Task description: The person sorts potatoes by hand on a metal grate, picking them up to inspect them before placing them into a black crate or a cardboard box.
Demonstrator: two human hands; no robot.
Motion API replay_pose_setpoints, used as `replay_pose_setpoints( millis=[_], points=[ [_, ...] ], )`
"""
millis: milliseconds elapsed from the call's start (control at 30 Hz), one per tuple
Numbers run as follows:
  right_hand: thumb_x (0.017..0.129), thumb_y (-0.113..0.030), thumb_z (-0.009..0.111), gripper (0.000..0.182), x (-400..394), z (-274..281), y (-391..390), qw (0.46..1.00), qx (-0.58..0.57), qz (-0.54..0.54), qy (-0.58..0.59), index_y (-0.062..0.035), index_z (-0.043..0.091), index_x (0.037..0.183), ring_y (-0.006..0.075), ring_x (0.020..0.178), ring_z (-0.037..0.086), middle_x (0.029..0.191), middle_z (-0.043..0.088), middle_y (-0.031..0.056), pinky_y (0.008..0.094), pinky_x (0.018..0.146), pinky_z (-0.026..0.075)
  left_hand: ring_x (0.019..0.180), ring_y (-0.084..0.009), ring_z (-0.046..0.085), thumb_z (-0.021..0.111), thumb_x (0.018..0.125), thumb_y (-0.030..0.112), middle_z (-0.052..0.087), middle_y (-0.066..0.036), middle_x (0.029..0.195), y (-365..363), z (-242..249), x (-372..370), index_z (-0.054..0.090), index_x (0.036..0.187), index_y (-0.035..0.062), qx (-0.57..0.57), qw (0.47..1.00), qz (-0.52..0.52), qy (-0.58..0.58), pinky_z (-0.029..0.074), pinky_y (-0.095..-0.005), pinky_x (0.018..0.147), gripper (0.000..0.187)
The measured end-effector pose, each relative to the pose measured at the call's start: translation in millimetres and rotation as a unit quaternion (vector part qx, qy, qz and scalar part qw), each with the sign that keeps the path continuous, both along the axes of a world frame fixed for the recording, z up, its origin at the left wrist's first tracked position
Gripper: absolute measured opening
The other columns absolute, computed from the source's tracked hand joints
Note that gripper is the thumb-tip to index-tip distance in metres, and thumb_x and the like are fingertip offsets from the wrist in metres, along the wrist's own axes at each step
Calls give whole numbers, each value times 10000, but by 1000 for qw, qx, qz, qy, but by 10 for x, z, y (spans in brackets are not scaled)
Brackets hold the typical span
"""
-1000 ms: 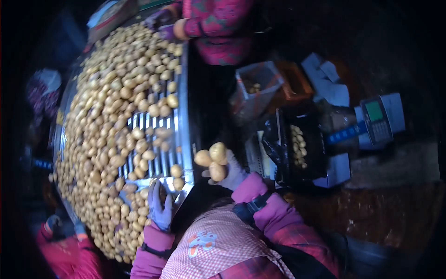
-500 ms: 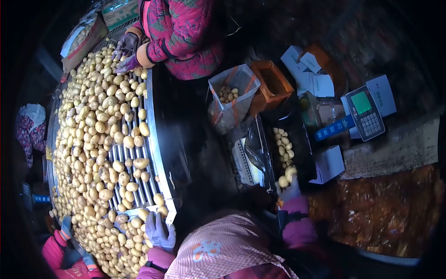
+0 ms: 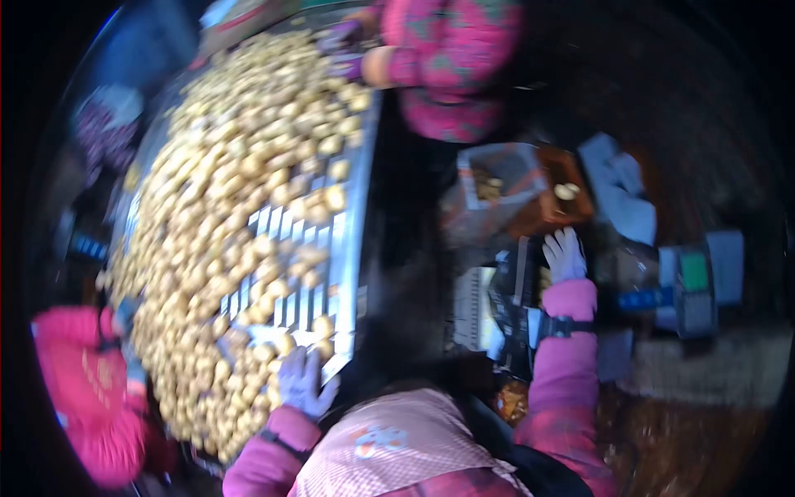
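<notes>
My left hand (image 3: 306, 383), in a pale purple glove with fingers apart, rests at the near right corner of the sorting table (image 3: 348, 257), beside the heaped potatoes (image 3: 240, 190). My right hand (image 3: 565, 255), also gloved, is stretched out with spread fingers and nothing in it. It is over the black-lined box (image 3: 515, 282), whose contents are mostly hidden under my hand and arm. Just beyond my fingertips, a couple of pale potatoes (image 3: 566, 191) show at the orange crate (image 3: 571, 217). The view is blurred by motion.
A clear-lined bin (image 3: 497, 199) holding some potatoes stands left of the orange crate. To the right is a scale (image 3: 694, 294) with a green display. Other people work around the table: one in a patterned pink jacket (image 3: 447, 50), one in red (image 3: 91, 389).
My right hand has let go of potatoes and reached forward, opening; pale potatoes now show at the orange crate. My left hand stays at the table corner. The whole view has shifted.
</notes>
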State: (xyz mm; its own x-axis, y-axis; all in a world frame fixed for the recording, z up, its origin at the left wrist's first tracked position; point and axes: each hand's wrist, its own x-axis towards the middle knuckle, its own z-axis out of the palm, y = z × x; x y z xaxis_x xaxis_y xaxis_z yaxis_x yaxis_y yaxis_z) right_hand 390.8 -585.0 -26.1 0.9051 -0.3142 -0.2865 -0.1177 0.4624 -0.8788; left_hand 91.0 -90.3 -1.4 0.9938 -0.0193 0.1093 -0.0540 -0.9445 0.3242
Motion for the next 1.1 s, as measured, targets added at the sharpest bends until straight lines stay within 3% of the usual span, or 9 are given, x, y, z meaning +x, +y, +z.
replay_pose_setpoints(
  millis=[67, 167, 233, 300, 400, 500, 767, 867, 1100],
  points=[
    [970, -296, 586, 439, -64, -135, 566, 991, -71, 59, 96, -73, 500, 1338, 323, 1156, 569, 1245, 588, 170, 453, 997, 458, 1117, -439, 524, 637, 798, 430, 557, -261, 1191, 19, 87, 33, 552, 1213, -27, -26, 999, -1, 25, 402, -517, 973, 622],
    [951, -264, 615, 375, -245, -678, 1504, 960, -178, 206, 66, -67, 574, 1268, 308, 1064, 613, 1217, 600, 152, 443, 945, 486, 1171, -422, 505, 655, 815, 406, 543, -227, 1240, 97, 13, -89, 540, 1268, 18, -65, 998, 2, -15, 387, -505, 1011, 608],
    [925, -212, 637, 323, -584, -343, 2274, 783, -553, 196, -206, -41, 619, 1198, 296, 1098, 595, 1184, 614, 153, 411, 972, 469, 1194, -417, 493, 651, 819, 386, 517, -216, 1290, 167, -48, -170, 521, 1295, 29, -83, 996, -19, -33, 376, -508, 1027, 609],
    [872, -163, 674, 325, -897, -60, 2889, 659, -635, 192, -353, -23, 625, 1161, 342, 1133, 567, 1193, 608, 172, 429, 1016, 436, 1198, -415, 491, 648, 817, 374, 510, -215, 1302, 258, -69, -220, 520, 1297, 33, -92, 994, -24, -52, 376, -513, 1025, 603],
    [828, -177, 689, 288, -1208, 91, 3620, 611, -619, 235, -433, -74, 639, 1092, 334, 1138, 552, 1185, 607, 130, 466, 1011, 413, 1230, -398, 457, 643, 765, 349, 495, -173, 1327, 720, -84, -257, 528, 1274, 76, -125, 991, -33, -41, 360, -519, 1020, 588],
    [810, -323, 670, 329, -1466, -111, 3914, 537, -694, 302, -372, -136, 663, 1080, 272, 1213, 496, 1124, 630, 40, 553, 1104, 240, 1243, -413, 442, 638, 779, 409, 471, -200, 1351, 1285, -112, -350, 520, 1306, 66, 40, 999, -7, -35, 359, -537, 993, 639],
    [835, -301, 646, 232, -1475, -132, 3975, 505, -737, 293, -340, -158, 689, 1012, 265, 1190, 510, 1031, 660, 19, 564, 1100, 231, 1260, -472, 419, 649, 824, 414, 438, -254, 1391, 2157, 102, -865, 490, 1357, 65, -19, 981, 189, -29, 345, -562, 1026, 658],
    [852, -293, 631, 217, -1499, -60, 3998, 492, -746, 290, -343, -154, 689, 1008, 267, 1179, 523, 1018, 664, 30, 546, 1086, 258, 1246, -453, 435, 658, 822, 408, 445, -263, 1375, 2415, -76, -1322, 491, 1357, 63, 72, 950, 304, -4, 346, -549, 1026, 658],
    [862, -276, 623, 198, -1478, -70, 3977, 467, -758, 300, -343, -142, 684, 996, 280, 1147, 549, 1005, 665, 41, 541, 1060, 292, 1352, -412, 331, 542, 836, 596, 378, -231, 1446, 2292, -99, -968, 450, 1426, 195, 25, 943, 313, 109, 212, -613, 1072, 719]
  ],
)
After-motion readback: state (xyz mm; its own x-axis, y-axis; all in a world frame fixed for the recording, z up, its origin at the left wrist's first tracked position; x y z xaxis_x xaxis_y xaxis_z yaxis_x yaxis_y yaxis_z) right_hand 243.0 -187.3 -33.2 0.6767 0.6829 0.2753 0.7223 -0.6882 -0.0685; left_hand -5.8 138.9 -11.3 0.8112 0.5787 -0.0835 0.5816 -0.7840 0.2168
